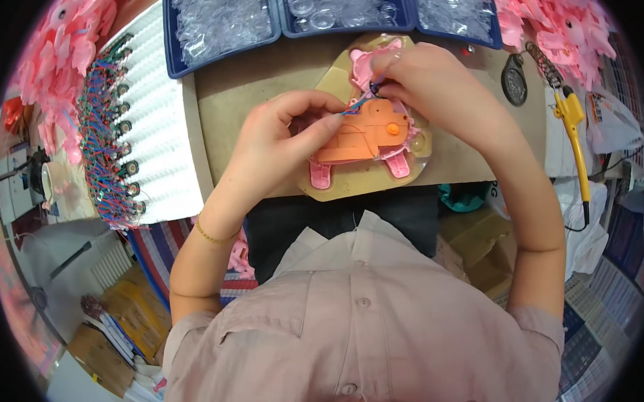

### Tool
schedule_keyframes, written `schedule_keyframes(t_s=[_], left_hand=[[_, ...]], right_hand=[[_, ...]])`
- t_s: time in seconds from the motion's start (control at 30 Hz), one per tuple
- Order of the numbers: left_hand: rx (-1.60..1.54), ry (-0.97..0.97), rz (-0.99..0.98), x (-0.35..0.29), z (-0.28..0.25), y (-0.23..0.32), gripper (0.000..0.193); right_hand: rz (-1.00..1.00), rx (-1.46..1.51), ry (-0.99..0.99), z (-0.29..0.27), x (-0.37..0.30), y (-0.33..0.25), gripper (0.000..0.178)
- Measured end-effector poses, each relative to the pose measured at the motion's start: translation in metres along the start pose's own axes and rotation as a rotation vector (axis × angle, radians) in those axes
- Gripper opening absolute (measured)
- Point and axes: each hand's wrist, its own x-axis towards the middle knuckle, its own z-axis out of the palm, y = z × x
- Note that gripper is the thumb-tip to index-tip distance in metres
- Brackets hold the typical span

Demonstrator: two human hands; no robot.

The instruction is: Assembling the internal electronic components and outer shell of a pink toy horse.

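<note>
A pink plastic toy shell (320, 175) lies in a yellowish, see-through fixture (351, 191) on the table before me. An orange box-shaped mechanism (350, 141) with a round orange knob (393, 129) sits inside the shell. My left hand (289, 131) is closed at the shell's left side, thumb and forefinger pinching thin blue wires (353, 107) beside the mechanism. My right hand (424, 76) reaches over the shell's upper part, fingers bent together by a small dark piece (374, 88). Those fingers hide whatever they hold.
Blue bins (222, 24) of clear plastic parts stand along the back. At left, a white ribbed tray (163, 129) carries wired round parts (124, 128). Pink shells (62, 53) are heaped at both sides. A yellow soldering iron (573, 122) hangs right, near a dark oval object (515, 80).
</note>
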Motion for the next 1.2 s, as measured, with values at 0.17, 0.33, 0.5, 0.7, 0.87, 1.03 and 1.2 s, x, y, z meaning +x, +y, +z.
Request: schedule_keyframes(t_s=[0.17, 0.33, 0.5, 0.7, 0.87, 1.03, 1.2], left_hand=[[-0.059, -0.022, -0.005, 0.004, -0.004, 0.000, 0.020], [-0.032, 0.013, -0.034, -0.001, -0.003, 0.001, 0.020], [-0.029, 0.051, -0.027, -0.003, 0.002, 0.007, 0.016], [0.918, 0.307, 0.783, -0.030, 0.027, -0.020, 0.025], [0.890, 0.365, 0.792, -0.037, 0.037, -0.029, 0.028], [0.836, 0.336, 0.817, -0.027, 0.034, -0.027, 0.030], [0.871, 0.345, 0.743, -0.028, 0.037, -0.018, 0.034]], right_hand=[[0.149, 0.194, 0.051, 0.001, -0.008, 0.003, 0.017], [0.279, 0.113, 0.169, -0.021, -0.050, -0.051, 0.016], [-0.165, 0.362, 0.329, 0.028, -0.039, -0.063, 0.020], [-0.147, 0.213, 0.477, 0.007, -0.048, -0.052, 0.024], [-0.041, 0.040, 0.325, -0.003, -0.048, -0.024, 0.028], [-0.064, 0.101, 0.219, 0.000, -0.058, -0.009, 0.023], [-0.044, 0.079, 0.215, -0.003, -0.075, -0.029, 0.019]])
